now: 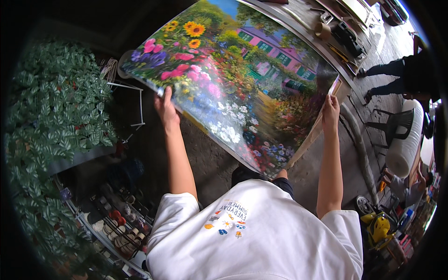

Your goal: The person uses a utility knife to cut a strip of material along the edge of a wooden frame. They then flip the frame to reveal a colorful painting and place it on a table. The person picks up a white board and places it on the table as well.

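Note:
A large glossy picture (pixel 233 79) of a flower garden with a pink house is held out in front of me, bowed slightly and tilted. My left hand (pixel 165 108) grips its left edge, fingers closed over the rim. My right hand (pixel 330 111) grips the right edge, where a brown backing shows behind the print. Both arms reach up from my white printed shirt (pixel 254 233). The picture hides the floor beyond it.
A panel of green artificial leaves (pixel 56 121) stands at left, with racks of small items (pixel 116 224) below. A long workbench (pixel 326 32) with tape and tools runs at top right. A person in dark clothes (pixel 401 74), a white roll (pixel 405 147) and a yellow machine (pixel 379 228) are at right.

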Action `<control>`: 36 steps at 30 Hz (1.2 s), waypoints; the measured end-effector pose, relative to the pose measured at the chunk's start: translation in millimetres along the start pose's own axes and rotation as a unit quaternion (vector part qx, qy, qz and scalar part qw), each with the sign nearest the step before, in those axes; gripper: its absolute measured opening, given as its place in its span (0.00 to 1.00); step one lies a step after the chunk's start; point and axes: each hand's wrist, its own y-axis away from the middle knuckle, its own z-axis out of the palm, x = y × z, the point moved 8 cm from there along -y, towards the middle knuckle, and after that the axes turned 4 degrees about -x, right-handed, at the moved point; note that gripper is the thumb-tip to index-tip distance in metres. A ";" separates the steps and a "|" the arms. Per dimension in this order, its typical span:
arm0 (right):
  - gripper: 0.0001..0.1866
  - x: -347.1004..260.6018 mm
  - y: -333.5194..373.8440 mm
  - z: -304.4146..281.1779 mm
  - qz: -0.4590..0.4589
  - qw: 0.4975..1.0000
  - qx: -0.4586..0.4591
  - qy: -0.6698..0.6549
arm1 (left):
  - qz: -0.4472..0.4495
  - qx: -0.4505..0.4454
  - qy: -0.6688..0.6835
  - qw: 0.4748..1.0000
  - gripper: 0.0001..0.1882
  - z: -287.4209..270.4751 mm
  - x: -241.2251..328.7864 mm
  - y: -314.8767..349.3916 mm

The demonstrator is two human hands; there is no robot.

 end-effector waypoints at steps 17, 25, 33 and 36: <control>0.10 -54.0 -78.8 -52.6 -0.098 0.990 0.067 0.075 | -0.269 0.089 0.113 0.952 0.16 -37.0 -124.5 -21.3; 0.12 -36.1 -91.8 -88.6 -0.073 0.983 0.106 0.128 | -0.170 0.080 0.107 0.976 0.17 -45.7 -54.8 93.3; 0.21 61.1 -52.9 -139.7 0.117 0.947 0.084 0.286 | -0.326 0.086 0.132 0.932 0.17 -105.8 -159.1 127.2; 0.21 74.3 -27.6 -136.8 0.142 0.961 0.058 0.231 | -0.279 0.131 0.127 0.943 0.21 -113.3 -143.1 95.8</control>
